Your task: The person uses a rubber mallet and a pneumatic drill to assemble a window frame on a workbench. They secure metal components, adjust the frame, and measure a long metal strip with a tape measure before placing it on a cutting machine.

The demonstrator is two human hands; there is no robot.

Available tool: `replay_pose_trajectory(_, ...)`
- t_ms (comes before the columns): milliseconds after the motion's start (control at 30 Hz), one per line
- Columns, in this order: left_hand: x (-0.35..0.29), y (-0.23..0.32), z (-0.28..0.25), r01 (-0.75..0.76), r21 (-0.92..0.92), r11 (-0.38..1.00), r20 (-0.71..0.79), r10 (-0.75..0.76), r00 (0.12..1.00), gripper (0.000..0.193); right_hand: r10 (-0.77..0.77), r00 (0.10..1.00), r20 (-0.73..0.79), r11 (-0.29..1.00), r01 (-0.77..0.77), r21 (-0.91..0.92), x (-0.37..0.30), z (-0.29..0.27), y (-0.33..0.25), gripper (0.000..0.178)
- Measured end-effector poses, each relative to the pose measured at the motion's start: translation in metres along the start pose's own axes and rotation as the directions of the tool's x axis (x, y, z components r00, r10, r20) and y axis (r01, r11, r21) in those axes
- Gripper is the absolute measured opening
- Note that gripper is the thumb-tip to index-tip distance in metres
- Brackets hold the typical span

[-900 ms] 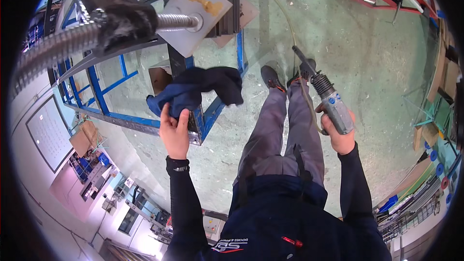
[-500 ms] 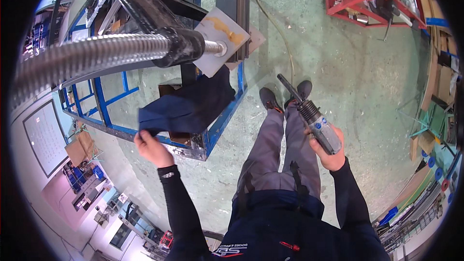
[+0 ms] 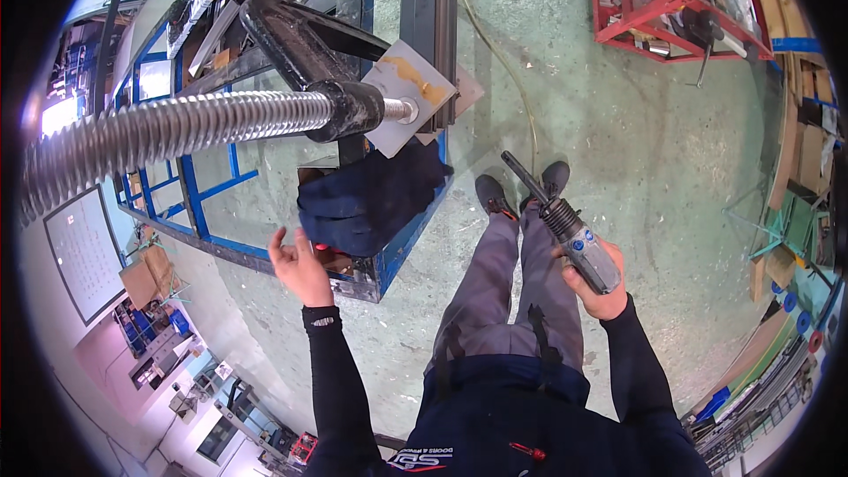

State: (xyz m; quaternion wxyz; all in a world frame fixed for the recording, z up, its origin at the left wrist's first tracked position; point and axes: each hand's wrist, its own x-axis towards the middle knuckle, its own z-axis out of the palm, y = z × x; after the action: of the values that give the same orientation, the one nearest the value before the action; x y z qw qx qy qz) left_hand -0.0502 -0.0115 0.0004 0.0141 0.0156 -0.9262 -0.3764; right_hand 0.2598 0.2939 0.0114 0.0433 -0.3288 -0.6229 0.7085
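Observation:
My right hand (image 3: 599, 287) grips a grey cylindrical hand tool (image 3: 590, 258). A dark ribbed, spring-like collar and a thin dark rod point forward and left from it, toward my feet. What kind of tool it is, I cannot tell for sure. A dark navy cloth (image 3: 371, 203), perhaps a garment, lies bunched over the near corner of a blue metal frame (image 3: 406, 243). Just left of the cloth's near edge is my left hand (image 3: 300, 269), fingers apart and holding nothing. A small red thing (image 3: 321, 247) shows beneath the cloth.
A large threaded clamp screw (image 3: 194, 119) juts across the left, through a black clamp body (image 3: 344, 110) against a square metal plate (image 3: 411, 88). A hose (image 3: 508, 62) lies on the floor. A red metal rack (image 3: 676, 13) with tools stands far right.
My left hand has let go of the cloth, and its fingers have spread. The cloth has shifted right and settled into a bunch. The tool stays in my right hand.

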Motion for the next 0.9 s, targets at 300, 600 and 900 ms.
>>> replay_pose_trajectory(300, -0.043, 0.039, 0.018, 0.101, -0.179, 0.979, 0.259, -0.052, 0.964, 0.043, -0.208, 0.978, -0.032, 0.971, 0.202, -0.127, -0.006, 0.005, 0.014, 0.032)
replay_pose_trajectory(600, -0.19, 0.158, 0.028, 0.93, -0.178, 0.322, 0.956, -0.169, 0.241, 0.054, -0.249, 0.873, 0.42, 0.668, 0.469, -0.578, -0.036, 0.027, -0.073, 0.046)
replay_pose_trajectory(900, -0.198, 0.141, 0.051, 0.931, -0.32, 0.176, 0.837, -0.408, 0.365, 0.025, -0.221, 0.952, 0.212, 0.53, 0.3, -0.794, 0.061, -0.109, -0.098, 0.075)
